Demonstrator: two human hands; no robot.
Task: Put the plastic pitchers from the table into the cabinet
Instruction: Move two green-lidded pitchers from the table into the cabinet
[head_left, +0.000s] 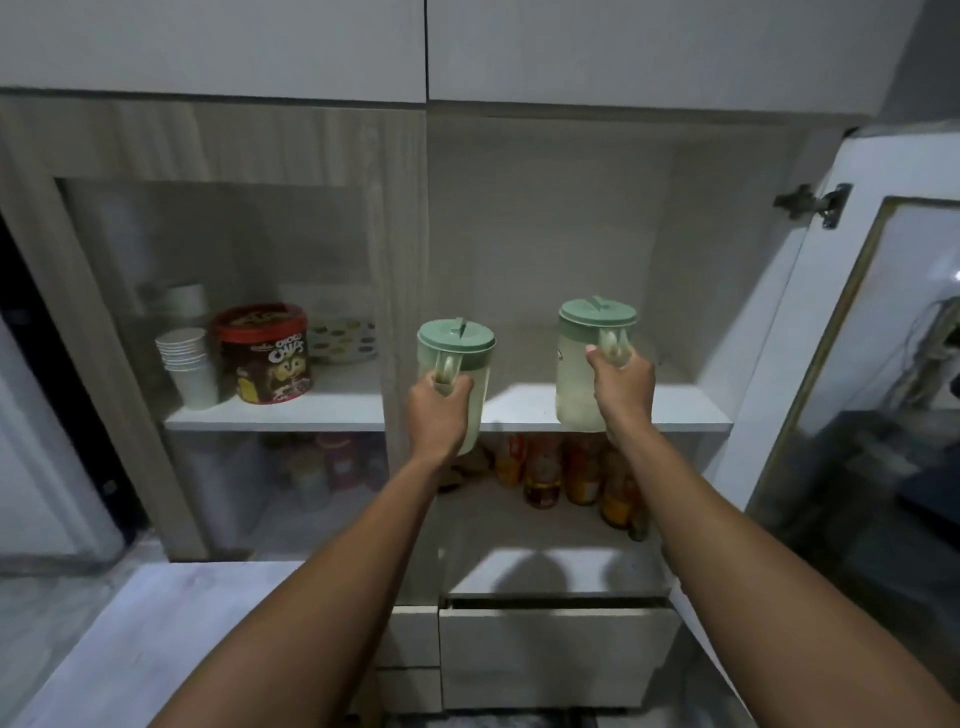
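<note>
I hold two pale plastic pitchers with green lids in front of the open cabinet. My left hand (439, 408) grips the handle of the left pitcher (457, 345), which hangs just before the front edge of the upper shelf (675, 410). My right hand (623, 387) grips the handle of the right pitcher (574, 364), whose base is level with that shelf's front edge; I cannot tell whether it rests there. Both pitchers are upright. The shelf space behind them holds nothing.
The cabinet's right door (831, 364) stands swung open at the right. Behind the shut glass door on the left are stacked paper cups (189, 366), a red cereal tin (265, 353) and a spotted plate (345, 340). Several bottles (566, 470) fill the lower shelf. A drawer (556, 652) sits below.
</note>
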